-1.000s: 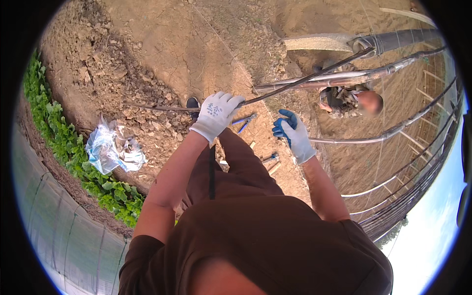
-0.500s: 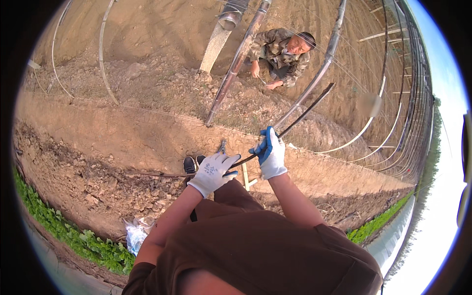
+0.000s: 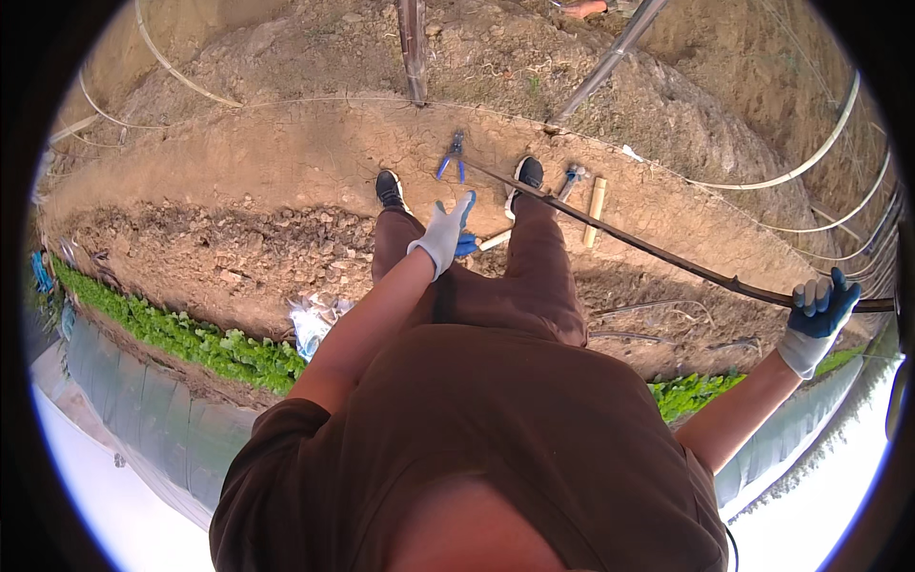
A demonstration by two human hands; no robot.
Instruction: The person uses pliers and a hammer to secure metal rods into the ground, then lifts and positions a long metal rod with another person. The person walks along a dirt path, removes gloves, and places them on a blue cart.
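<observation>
Plainly, the long dark pole (image 3: 667, 255) slants from 12 o'clock, near the blue-handled pliers (image 3: 457, 150), out to 3 o'clock, where the right hand (image 3: 820, 319) is wrapped around it toward its thicker end. The left hand (image 3: 444, 234) is empty, fingers extended. The pole looks light, springy and hardly slippery; a second hold around mid-length should steady the thin end.

Left of the left hand (image 3: 443, 235) lie broken clods (image 3: 238, 257) – with crumpled plastic (image 3: 310, 324) nearer the body and a row of leafy green plants (image 3: 195, 343) beyond it, edged by grey-green sheeting (image 3: 162, 391). Farther out from that hand stands a brownish post (image 3: 413, 52); a greyer post (image 3: 610, 69) slants between it and the right hand (image 3: 820, 319). Past the right hand – a pale curved hoop (image 3: 791, 176).
</observation>
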